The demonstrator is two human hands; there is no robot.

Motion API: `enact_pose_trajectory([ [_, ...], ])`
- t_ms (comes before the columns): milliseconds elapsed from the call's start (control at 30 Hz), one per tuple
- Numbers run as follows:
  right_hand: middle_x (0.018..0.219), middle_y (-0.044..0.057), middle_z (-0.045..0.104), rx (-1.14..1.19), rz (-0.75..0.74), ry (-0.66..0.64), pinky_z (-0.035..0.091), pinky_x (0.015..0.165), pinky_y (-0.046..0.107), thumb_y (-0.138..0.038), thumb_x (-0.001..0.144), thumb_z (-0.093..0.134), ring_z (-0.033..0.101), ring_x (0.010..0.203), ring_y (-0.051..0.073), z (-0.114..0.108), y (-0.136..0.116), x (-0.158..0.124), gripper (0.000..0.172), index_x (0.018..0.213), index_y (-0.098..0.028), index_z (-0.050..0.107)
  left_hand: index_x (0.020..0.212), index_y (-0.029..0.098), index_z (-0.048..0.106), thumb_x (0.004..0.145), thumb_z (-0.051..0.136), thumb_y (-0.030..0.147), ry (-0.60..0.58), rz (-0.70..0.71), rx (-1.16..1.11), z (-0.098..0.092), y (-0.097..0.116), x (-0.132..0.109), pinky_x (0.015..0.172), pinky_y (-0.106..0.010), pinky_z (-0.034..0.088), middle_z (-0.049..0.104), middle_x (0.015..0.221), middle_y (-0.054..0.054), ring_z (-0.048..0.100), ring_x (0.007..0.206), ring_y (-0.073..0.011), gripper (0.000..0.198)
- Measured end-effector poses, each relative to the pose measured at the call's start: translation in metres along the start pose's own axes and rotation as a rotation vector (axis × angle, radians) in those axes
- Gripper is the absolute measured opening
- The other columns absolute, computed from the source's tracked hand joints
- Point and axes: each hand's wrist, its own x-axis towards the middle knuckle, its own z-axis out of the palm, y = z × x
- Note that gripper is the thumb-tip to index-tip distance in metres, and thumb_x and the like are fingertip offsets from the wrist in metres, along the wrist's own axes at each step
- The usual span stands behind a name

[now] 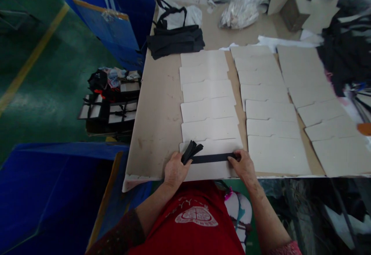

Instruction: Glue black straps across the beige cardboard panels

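A black strap (pixel 213 158) lies stretched across the nearest white cardboard sheet (pixel 207 170) at the table's front edge. My left hand (pixel 175 170) is closed on a bundle of folded black straps (pixel 191 150) at the strap's left end. My right hand (pixel 243 165) presses the strap's right end down with closed fingers. Behind this sheet, several more white sheets (pixel 208 108) lie overlapping in a column.
Two more columns of sheets (pixel 269 108) (pixel 315 100) cover the table (pixel 156 123) to the right. Black bags (pixel 175 40) and a plastic bundle (pixel 242 9) lie at the back. Blue bins (pixel 116 23) and a stack of finished pieces (pixel 111 108) stand left.
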Motion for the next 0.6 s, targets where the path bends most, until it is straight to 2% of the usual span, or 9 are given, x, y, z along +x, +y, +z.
enact_pose_trajectory([
  [200, 0.09, 0.006, 0.058, -0.002, 0.012, 0.025, 0.048, 0.081, 0.042, -0.043, 0.069, 0.064, 0.056, 0.081, 0.023, 0.008, 0.001, 0.001, 0.027, 0.084, -0.023, 0.056, 0.096, 0.018, 0.066, 0.091, 0.062, 0.041, -0.052, 0.007, 0.013, 0.001, 0.002, -0.001, 0.08, -0.027, 0.048, 0.063, 0.104, -0.007, 0.066, 0.09, -0.0209, 0.024],
  [300, 0.085, 0.005, 0.06, 0.014, 0.005, 0.027, 0.049, 0.078, 0.041, -0.043, 0.065, 0.065, 0.058, 0.078, 0.023, 0.003, -0.001, 0.004, 0.026, 0.079, -0.023, 0.057, 0.097, 0.017, 0.067, 0.09, 0.063, 0.039, -0.088, 0.009, -0.055, -0.004, 0.002, 0.002, 0.084, -0.028, 0.048, 0.065, 0.107, -0.009, 0.066, 0.095, -0.0229, 0.023],
  [367, 0.08, 0.004, 0.063, 0.035, -0.007, 0.023, 0.05, 0.076, 0.041, -0.042, 0.065, 0.065, 0.06, 0.075, 0.024, -0.005, -0.003, 0.003, 0.023, 0.077, -0.023, 0.059, 0.096, 0.017, 0.068, 0.089, 0.064, 0.039, -0.113, 0.024, -0.105, -0.015, -0.002, 0.004, 0.085, -0.028, 0.048, 0.068, 0.104, -0.01, 0.067, 0.097, -0.0242, 0.023],
  [467, 0.083, 0.007, 0.068, 0.063, -0.003, 0.074, 0.05, 0.077, 0.042, -0.048, 0.072, 0.059, 0.064, 0.079, 0.026, -0.018, -0.011, -0.004, 0.028, 0.083, -0.022, 0.063, 0.096, 0.018, 0.069, 0.092, 0.057, 0.043, -0.129, 0.035, -0.179, -0.039, -0.014, 0.0, 0.079, -0.028, 0.049, 0.073, 0.092, -0.009, 0.07, 0.091, -0.0241, 0.028],
  [533, 0.087, 0.008, 0.069, 0.096, -0.002, 0.092, 0.05, 0.08, 0.043, -0.053, 0.079, 0.056, 0.065, 0.083, 0.027, -0.021, -0.022, -0.013, 0.033, 0.088, -0.022, 0.064, 0.1, 0.018, 0.068, 0.096, 0.048, 0.047, -0.229, 0.023, -0.336, -0.053, -0.025, -0.006, 0.069, -0.027, 0.049, 0.073, 0.083, -0.006, 0.07, 0.075, -0.0217, 0.036],
  [600, 0.089, 0.008, 0.07, 0.145, -0.043, 0.041, 0.051, 0.08, 0.041, -0.055, 0.081, 0.056, 0.065, 0.084, 0.026, -0.016, -0.035, -0.019, 0.035, 0.091, -0.023, 0.066, 0.096, 0.018, 0.067, 0.096, 0.043, 0.05, -0.37, 0.008, -0.516, -0.061, -0.034, -0.012, 0.059, -0.026, 0.047, 0.072, 0.076, -0.004, 0.067, 0.06, -0.0186, 0.041],
])
